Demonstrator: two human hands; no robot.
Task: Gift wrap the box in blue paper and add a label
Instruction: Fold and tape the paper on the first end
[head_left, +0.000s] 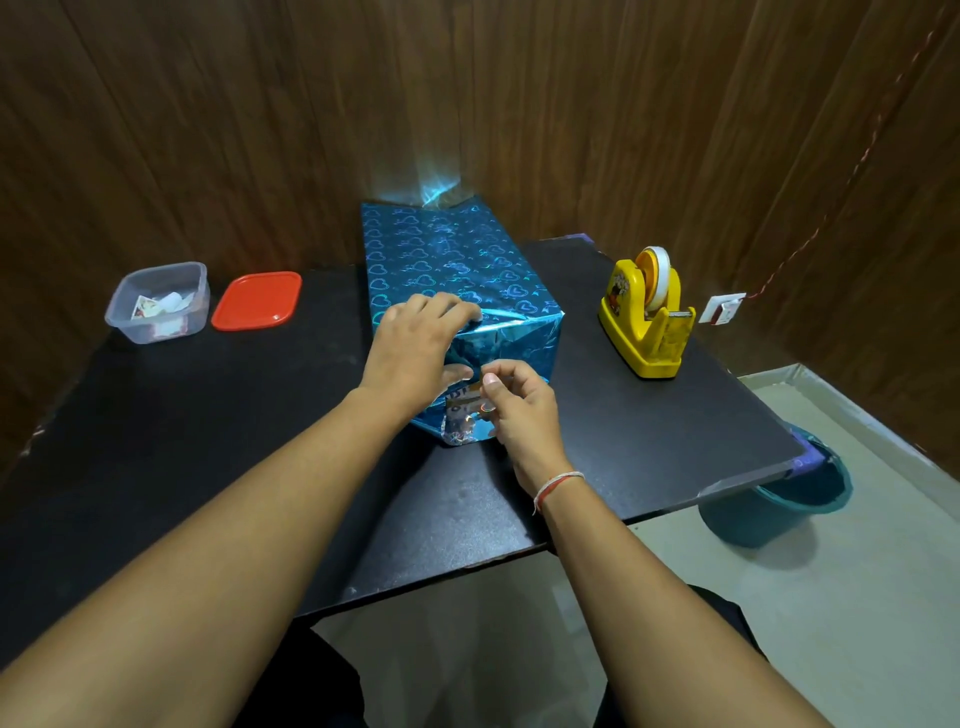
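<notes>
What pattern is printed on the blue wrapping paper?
Outlined hearts on shiny blue paper, seen best on the box's top in the head view.

**One head-worn view, looking down and forward**

A single wide-angle camera sits above and behind both hands, facing forward and down along the forearms. The left hand (415, 345) and right hand (517, 410) meet near mid-frame at arm's length. Beyond them stands a wood wall (260, 130); floor shows below-right.

Part of the wrapped box's (457, 270) near face is being hidden by the left hand (415, 353) and right hand (519, 410); print on the label (462, 397) is too small to read.
</notes>
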